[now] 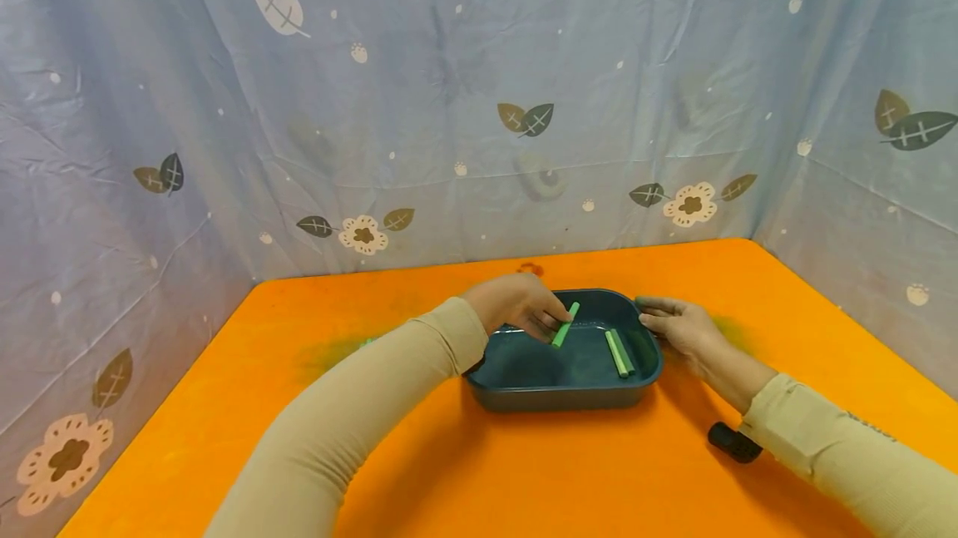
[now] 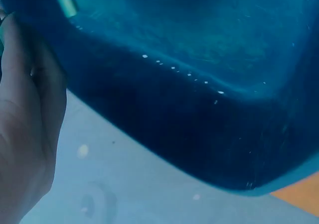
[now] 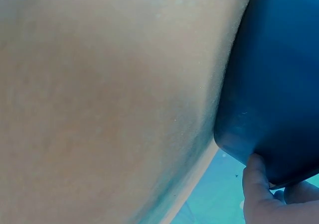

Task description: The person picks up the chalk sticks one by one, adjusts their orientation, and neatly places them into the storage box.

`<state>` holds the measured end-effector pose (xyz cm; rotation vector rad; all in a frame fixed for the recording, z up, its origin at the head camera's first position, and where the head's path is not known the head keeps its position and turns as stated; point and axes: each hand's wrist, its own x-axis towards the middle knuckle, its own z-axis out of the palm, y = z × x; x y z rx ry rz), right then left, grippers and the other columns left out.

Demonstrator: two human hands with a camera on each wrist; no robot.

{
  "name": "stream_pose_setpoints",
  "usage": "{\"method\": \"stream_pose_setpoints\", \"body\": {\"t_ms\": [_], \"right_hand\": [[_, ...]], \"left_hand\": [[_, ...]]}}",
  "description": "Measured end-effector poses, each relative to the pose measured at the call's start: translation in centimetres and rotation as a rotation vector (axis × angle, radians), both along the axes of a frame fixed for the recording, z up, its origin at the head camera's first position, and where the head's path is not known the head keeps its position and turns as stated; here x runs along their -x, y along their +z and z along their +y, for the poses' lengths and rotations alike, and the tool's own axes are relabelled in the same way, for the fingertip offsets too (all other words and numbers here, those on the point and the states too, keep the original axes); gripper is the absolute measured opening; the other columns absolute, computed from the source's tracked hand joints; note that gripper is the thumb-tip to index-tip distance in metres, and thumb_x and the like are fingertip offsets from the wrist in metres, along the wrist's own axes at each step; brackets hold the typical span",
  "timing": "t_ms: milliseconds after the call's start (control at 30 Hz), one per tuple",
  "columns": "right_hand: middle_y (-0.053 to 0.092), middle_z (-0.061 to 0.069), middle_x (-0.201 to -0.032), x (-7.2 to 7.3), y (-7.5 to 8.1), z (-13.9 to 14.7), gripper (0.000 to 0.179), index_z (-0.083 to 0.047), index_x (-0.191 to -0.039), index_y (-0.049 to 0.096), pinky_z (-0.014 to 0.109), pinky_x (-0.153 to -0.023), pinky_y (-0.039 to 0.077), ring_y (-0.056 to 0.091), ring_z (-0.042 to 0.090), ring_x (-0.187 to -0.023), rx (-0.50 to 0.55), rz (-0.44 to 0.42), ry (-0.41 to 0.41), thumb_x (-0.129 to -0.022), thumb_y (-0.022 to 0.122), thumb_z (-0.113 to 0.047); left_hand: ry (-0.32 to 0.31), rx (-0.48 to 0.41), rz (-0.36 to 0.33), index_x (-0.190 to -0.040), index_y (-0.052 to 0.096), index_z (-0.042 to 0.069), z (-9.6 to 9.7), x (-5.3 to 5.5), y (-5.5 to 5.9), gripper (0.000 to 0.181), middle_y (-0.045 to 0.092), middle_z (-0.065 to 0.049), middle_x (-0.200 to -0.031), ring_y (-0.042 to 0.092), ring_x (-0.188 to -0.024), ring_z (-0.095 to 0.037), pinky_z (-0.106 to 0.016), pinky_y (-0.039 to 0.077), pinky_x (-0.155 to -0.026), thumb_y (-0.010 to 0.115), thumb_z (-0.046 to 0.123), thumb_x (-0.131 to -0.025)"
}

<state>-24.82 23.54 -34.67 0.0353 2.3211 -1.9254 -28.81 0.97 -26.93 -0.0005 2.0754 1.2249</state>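
A dark blue-green tray [image 1: 561,399] with rounded corners rests on the orange surface. My left hand [image 1: 524,305] reaches over it and pinches a slim green chalk stick [image 1: 565,325], tilted, above the tray's floor. Inside the tray at the right, two more green chalk sticks [image 1: 618,353] lie side by side. At the right end, my right hand [image 1: 684,330] holds the tray's rim near the back corner. The right wrist view shows its thumb [image 3: 256,176] on the outer wall, with other fingers at the edge. In the left wrist view, the held chalk is mostly hidden.
Bits of green [image 1: 367,342] peek out behind the left forearm on the orange surface [image 1: 449,488]. A small black object [image 1: 733,442] shows beside the right sleeve. Patterned grey-blue curtains [image 1: 449,64] enclose the back and sides. A reddish-brown ring-shaped mark [image 1: 530,269] is behind the tray.
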Motion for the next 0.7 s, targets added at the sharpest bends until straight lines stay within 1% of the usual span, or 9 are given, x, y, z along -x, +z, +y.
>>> {"method": "stream_pose_setpoints", "body": {"t_ms": [67,167,367,400,433,467,533,667,700], "right_hand": [[0.026,0.029,-0.151,0.0,0.0,0.0,0.053,0.008,-0.149,0.026,0.018,-0.079,0.053,0.057,0.0,-0.093,-0.001,-0.005,-0.006,-0.103,0.047,-0.01],[0.027,0.029,-0.151,0.1,0.0,0.0,0.054,0.008,-0.149,0.027,0.018,-0.078,0.053,0.058,0.0,-0.091,0.003,-0.005,-0.012,-0.103,0.048,-0.011],[0.029,0.029,-0.15,0.1,0.1,-0.1,0.053,0.009,-0.148,0.029,0.02,-0.077,0.053,0.058,0.002,-0.089,-0.009,-0.002,-0.021,-0.103,0.048,-0.01],[0.029,0.029,-0.15,0.0,0.1,-0.1,0.053,0.008,-0.148,0.029,0.02,-0.077,0.054,0.059,0.003,-0.091,-0.01,-0.005,-0.022,-0.103,0.049,-0.011],[0.03,0.029,-0.15,0.0,0.1,-0.1,0.053,0.008,-0.148,0.029,0.02,-0.078,0.054,0.059,0.005,-0.094,-0.008,-0.008,-0.024,-0.103,0.049,-0.011],[0.03,0.028,-0.15,0.0,0.1,-0.1,0.053,0.007,-0.148,0.029,0.02,-0.079,0.054,0.058,0.006,-0.096,-0.01,-0.012,-0.026,-0.103,0.049,-0.011],[0.03,0.028,-0.15,0.1,0.1,-0.2,0.053,0.006,-0.149,0.03,0.021,-0.08,0.054,0.058,0.009,-0.099,-0.011,-0.018,-0.032,-0.103,0.049,-0.011],[0.03,0.027,-0.151,0.1,0.1,-0.3,0.052,0.005,-0.149,0.03,0.022,-0.081,0.054,0.056,0.022,-0.11,-0.019,-0.018,-0.036,-0.103,0.049,-0.01],[0.03,0.027,-0.151,0.1,0.1,-0.4,0.052,0.005,-0.149,0.03,0.022,-0.081,0.054,0.055,0.024,-0.112,-0.022,-0.018,-0.037,-0.103,0.049,-0.011]], "left_hand": [[0.009,0.009,-0.034,-0.118,0.061,-0.008,0.4,0.4,-0.5,0.023,0.062,-0.021,-0.115,0.061,-0.112,-0.03,-0.037,0.051,-0.097,0.058,0.003,-0.097],[0.029,0.057,-0.052,-0.125,0.057,-0.008,1.0,1.3,-1.9,0.029,0.058,-0.022,-0.126,0.058,-0.116,-0.031,-0.037,0.051,-0.097,0.057,0.003,-0.098],[-0.02,0.09,-0.088,-0.114,0.062,-0.009,2.0,8.2,-8.7,0.03,0.062,-0.024,-0.116,0.064,-0.098,-0.034,-0.041,0.058,-0.08,0.072,0.004,-0.088],[-0.029,0.071,-0.11,-0.113,0.062,-0.01,2.2,9.7,-10.1,0.031,0.062,-0.025,-0.115,0.064,-0.097,-0.035,-0.041,0.059,-0.077,0.073,0.003,-0.087],[-0.01,0.071,-0.114,-0.118,0.062,-0.009,2.6,10.0,-10.7,0.032,0.061,-0.024,-0.119,0.063,-0.102,-0.035,-0.042,0.057,-0.083,0.071,0.002,-0.088],[0.0,0.066,-0.129,-0.119,0.062,-0.008,3.0,11.0,-11.8,0.033,0.061,-0.024,-0.12,0.063,-0.102,-0.036,-0.042,0.058,-0.082,0.071,0.001,-0.088],[0.017,0.062,-0.157,-0.119,0.061,-0.007,4.1,14.0,-15.1,0.034,0.06,-0.025,-0.12,0.063,-0.101,-0.037,-0.044,0.058,-0.08,0.071,0.0,-0.088],[0.012,0.082,-0.184,-0.113,0.065,-0.005,5.9,16.1,-18.0,0.026,0.061,-0.024,-0.115,0.065,-0.093,-0.038,-0.045,0.058,-0.075,0.07,0.0,-0.088],[0.014,0.088,-0.176,-0.113,0.065,-0.006,6.3,15.8,-17.9,0.025,0.061,-0.025,-0.115,0.065,-0.094,-0.038,-0.045,0.058,-0.077,0.069,-0.001,-0.089]]}}
